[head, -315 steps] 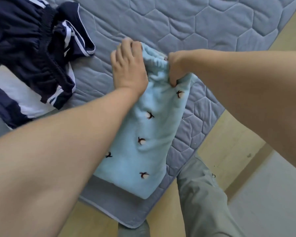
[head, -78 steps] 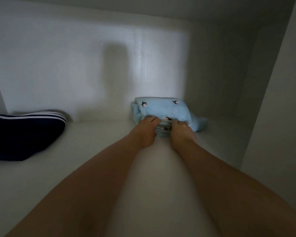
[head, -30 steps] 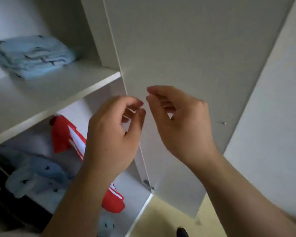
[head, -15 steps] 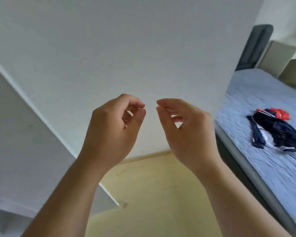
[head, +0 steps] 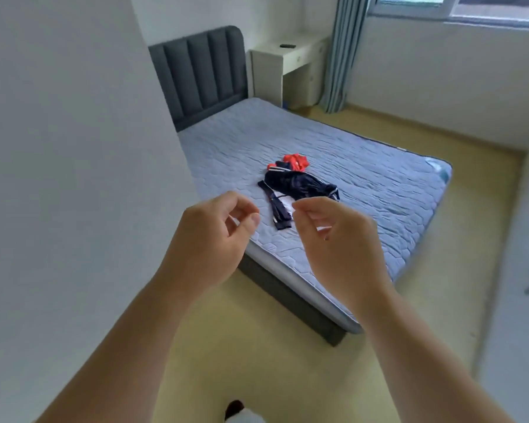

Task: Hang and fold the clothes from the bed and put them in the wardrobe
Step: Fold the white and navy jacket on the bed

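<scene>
Your two hands are raised between you and the bed, side by side and apart. Your left hand is empty, its fingers loosely curled and the thumb close to the forefinger. Your right hand is the same: relaxed, curled a little, grasping nothing.

The clothes lie in one small heap near the middle of the bed, on the bare quilted mattress. You can count two colours in it. One is a navy garment with thin white stripes, a long strip of it trailing toward the bed's near edge. The other is a red garment, touching the navy one on the side toward the headboard. Whether the navy part is a single piece or several, you cannot tell from here.

Past the head end of the bed stands one white surface with one small dark object on top. Next to it hangs one blue-grey curtain, below one window. The yellowish floor runs round the foot and far side of the bed. One plain white panel rises along the bed's left side.
</scene>
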The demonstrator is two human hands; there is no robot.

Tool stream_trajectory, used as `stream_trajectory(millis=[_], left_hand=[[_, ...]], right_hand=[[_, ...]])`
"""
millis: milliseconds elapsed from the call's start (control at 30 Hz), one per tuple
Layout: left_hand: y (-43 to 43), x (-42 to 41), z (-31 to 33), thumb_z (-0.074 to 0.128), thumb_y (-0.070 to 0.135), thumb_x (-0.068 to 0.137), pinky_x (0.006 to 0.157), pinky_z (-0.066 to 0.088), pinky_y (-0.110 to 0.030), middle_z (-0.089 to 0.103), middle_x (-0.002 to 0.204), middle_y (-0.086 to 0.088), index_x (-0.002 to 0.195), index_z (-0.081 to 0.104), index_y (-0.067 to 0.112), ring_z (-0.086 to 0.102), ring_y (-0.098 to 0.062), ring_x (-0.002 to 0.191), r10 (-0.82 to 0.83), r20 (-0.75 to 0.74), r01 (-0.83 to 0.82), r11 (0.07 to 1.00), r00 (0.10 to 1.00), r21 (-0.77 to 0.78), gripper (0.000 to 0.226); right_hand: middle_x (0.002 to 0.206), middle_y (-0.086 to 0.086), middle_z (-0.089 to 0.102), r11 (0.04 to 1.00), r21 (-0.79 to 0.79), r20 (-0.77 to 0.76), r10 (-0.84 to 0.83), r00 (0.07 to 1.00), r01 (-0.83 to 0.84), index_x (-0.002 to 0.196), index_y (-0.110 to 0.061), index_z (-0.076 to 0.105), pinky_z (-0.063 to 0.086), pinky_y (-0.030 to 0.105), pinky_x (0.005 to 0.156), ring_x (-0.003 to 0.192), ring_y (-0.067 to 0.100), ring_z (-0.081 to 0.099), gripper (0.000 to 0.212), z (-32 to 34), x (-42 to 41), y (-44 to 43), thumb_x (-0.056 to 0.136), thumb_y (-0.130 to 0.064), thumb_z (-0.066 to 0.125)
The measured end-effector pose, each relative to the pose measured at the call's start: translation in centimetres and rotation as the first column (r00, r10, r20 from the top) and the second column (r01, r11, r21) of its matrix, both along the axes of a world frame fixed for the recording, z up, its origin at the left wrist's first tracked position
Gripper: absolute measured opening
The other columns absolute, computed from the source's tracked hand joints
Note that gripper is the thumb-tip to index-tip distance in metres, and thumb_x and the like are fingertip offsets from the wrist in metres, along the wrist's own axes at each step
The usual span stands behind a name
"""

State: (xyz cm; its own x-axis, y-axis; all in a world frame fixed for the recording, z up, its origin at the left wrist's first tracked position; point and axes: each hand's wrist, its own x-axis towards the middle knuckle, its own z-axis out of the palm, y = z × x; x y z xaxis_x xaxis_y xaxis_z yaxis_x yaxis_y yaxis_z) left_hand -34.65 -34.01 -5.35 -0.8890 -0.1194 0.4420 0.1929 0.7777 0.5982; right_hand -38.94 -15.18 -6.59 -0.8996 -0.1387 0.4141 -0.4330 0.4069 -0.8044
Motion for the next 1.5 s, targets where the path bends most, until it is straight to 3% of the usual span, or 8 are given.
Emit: stream_trajectory(millis=[300, 567, 767, 933, 1033, 1200, 1333, 1500], left_hand=[[-1.4, -21.9, -5.8, 0.071, 0.029, 0.092, 0.060, 0.043, -0.006, 0.065, 0.074, 0.024, 0.089, 0.068, 0.033, 0.064, 0.000, 0.071, -0.173, 0.197, 0.181, 0.983, 0.965, -0.022, 0.006], [-4.4, -38.1, -11.8, 0.066, 0.032, 0.094, 0.064, 0.046, -0.020, 0.066, 0.076, 0.023, 0.083, 0.064, 0.035, 0.061, 0.003, 0.072, -0.177, 0.508, 0.235, 0.971, 0.843, -0.050, 0.011], [-4.2, -44.7, -16.1, 0.065, 0.032, 0.094, 0.063, 0.039, -0.015, 0.066, 0.082, 0.021, 0.086, 0.064, 0.035, 0.059, 0.005, 0.074, -0.151, 0.626, 0.243, 0.968, 0.765, -0.064, 0.009], [-5.8, -48.4, -18.8, 0.064, 0.034, 0.094, 0.064, 0.040, -0.013, 0.067, 0.085, 0.020, 0.090, 0.067, 0.031, 0.059, 0.004, 0.078, -0.116, 0.698, 0.226, 0.972, 0.706, -0.067, 0.006], [-8.1, -51.2, -20.8, 0.063, 0.033, 0.095, 0.064, 0.040, -0.013, 0.068, 0.086, 0.018, 0.091, 0.067, 0.029, 0.059, 0.003, 0.079, -0.120, 0.736, 0.216, 0.976, 0.666, -0.037, 0.006], [-12.3, -57.5, -27.2, 0.061, 0.032, 0.095, 0.065, 0.043, -0.017, 0.068, 0.088, 0.018, 0.089, 0.065, 0.031, 0.059, 0.003, 0.080, -0.142, 0.801, 0.222, 0.975, 0.581, 0.012, 0.007], [-14.8, -63.8, -34.8, 0.059, 0.031, 0.095, 0.081, 0.051, -0.031, 0.068, 0.097, 0.012, 0.094, 0.064, 0.031, 0.062, -0.011, 0.090, -0.175, 0.883, 0.324, 0.946, 0.436, 0.028, 0.004], [-14.9, -69.9, -43.5, 0.055, 0.027, 0.094, 0.079, 0.052, -0.034, 0.069, 0.103, 0.003, 0.100, 0.063, 0.025, 0.063, -0.020, 0.092, -0.171, 0.935, 0.378, 0.925, 0.311, 0.043, 0.010]], right_hand=[[0.086, -0.015, 0.075, 0.974, 0.111, 0.060, -0.205, 0.977, 0.197, 0.100, -0.025, 0.077, 0.051, 0.016, 0.073, 0.080, 0.001, 0.067, 0.013, -4.6, -18.5, 0.8, 0.094, -0.020, 0.067], [0.092, -0.012, 0.076, 0.940, 0.238, 0.225, -0.299, 0.927, 0.246, 0.105, -0.026, 0.077, 0.055, 0.026, 0.079, 0.081, 0.005, 0.067, 0.017, -8.9, -32.3, -0.6, 0.096, -0.023, 0.064], [0.098, -0.009, 0.075, 0.951, 0.258, 0.404, -0.264, 0.876, 0.168, 0.109, -0.023, 0.075, 0.051, 0.027, 0.084, 0.092, 0.013, 0.068, 0.020, -13.9, -40.1, -1.5, 0.097, -0.023, 0.058], [0.092, -0.001, 0.073, 0.945, 0.318, 0.518, -0.240, 0.821, 0.076, 0.096, -0.019, 0.073, 0.054, 0.037, 0.077, 0.085, 0.021, 0.065, 0.020, -17.9, -45.4, -3.9, 0.096, -0.022, 0.053], [0.092, -0.001, 0.073, 0.929, 0.368, 0.594, -0.255, 0.763, 0.024, 0.094, -0.021, 0.072, 0.057, 0.039, 0.072, 0.084, 0.023, 0.066, 0.022, -20.5, -47.8, -5.4, 0.096, -0.022, 0.051], [0.104, 0.001, 0.074, 0.889, 0.457, 0.677, -0.330, 0.659, -0.024, 0.105, -0.019, 0.073, 0.054, 0.039, 0.086, 0.102, 0.025, 0.065, 0.024, -26.3, -52.8, -8.8, 0.097, -0.025, 0.051], [0.118, 0.003, 0.071, 0.888, 0.459, 0.767, -0.394, 0.506, -0.004, 0.118, -0.018, 0.070, 0.051, 0.035, 0.093, 0.114, 0.025, 0.061, 0.029, -32.3, -57.4, -12.3, 0.099, -0.024, 0.050], [0.130, 0.005, 0.064, 0.899, 0.438, 0.856, -0.424, 0.295, 0.020, 0.134, -0.019, 0.060, 0.053, 0.036, 0.091, 0.112, 0.026, 0.061, 0.037, -39.3, -60.8, -14.9, 0.099, -0.023, 0.047]])
